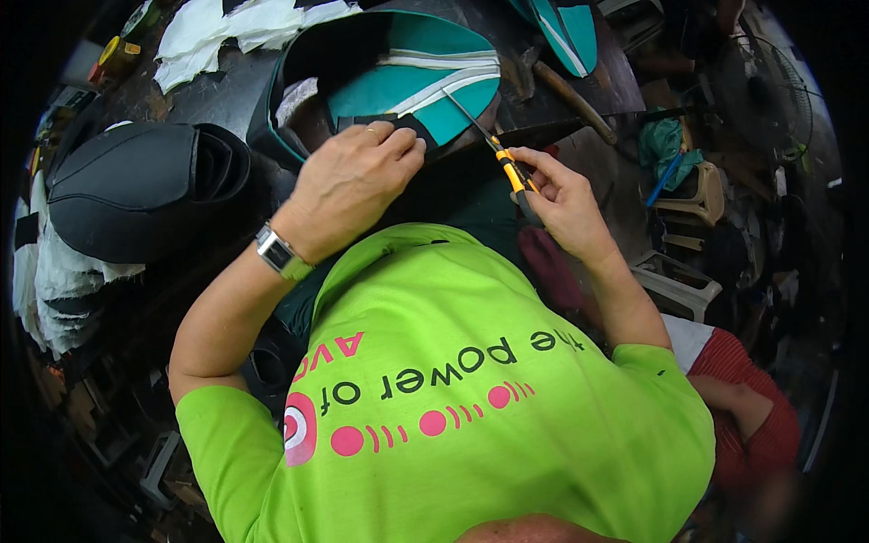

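Note:
A black, curved piece with a teal lining (367, 95) and white seam strips lies turned up on the dark table in front of me. My left hand (348, 181) is closed at its near edge, the fingers curled over a black strip (407, 125) there. In my right hand (566, 204) is a slim pointed tool (514, 172) with a yellow-and-black handle and a long narrow metal end. Its tip points up and left, over the teal lining by a white seam. Whether the tip touches the lining I cannot tell.
A finished-looking black rounded case (122, 181) sits on the left, with white cloth pieces (54, 281) below it. More white cloth (217, 36) lies at the back. Past the lining, a wooden-handled hammer (575, 101) and another teal piece (566, 41) rest on the table. Another person's arm (738, 403) shows at right.

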The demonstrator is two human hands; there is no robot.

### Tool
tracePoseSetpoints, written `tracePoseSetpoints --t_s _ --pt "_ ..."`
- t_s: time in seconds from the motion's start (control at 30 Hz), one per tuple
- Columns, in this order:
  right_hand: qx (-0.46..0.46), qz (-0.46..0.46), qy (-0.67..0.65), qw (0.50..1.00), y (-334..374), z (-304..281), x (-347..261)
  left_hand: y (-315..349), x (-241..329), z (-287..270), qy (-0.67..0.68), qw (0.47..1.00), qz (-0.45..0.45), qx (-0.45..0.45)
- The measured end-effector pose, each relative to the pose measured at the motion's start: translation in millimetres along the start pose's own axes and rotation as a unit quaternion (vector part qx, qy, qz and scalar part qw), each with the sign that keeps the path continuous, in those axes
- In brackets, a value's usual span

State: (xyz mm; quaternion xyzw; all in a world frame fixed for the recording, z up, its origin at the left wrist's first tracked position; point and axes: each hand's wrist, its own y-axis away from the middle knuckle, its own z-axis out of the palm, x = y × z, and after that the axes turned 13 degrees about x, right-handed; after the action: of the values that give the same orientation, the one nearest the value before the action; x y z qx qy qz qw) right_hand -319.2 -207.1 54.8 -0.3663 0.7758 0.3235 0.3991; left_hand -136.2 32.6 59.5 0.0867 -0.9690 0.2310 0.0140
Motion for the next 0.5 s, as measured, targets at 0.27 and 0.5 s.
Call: tracePoseSetpoints --t_s 0.27,0.5 --pt "-0.006 -0.112 0.120 0.986 10 -10 -20 21 -45 13 0.061 0.994 -0.045 0.075" --pt "-0.034 -0.187 0.171 0.967 7 -12 -32 16 -36 15 0.083 0.989 -0.084 0.090"
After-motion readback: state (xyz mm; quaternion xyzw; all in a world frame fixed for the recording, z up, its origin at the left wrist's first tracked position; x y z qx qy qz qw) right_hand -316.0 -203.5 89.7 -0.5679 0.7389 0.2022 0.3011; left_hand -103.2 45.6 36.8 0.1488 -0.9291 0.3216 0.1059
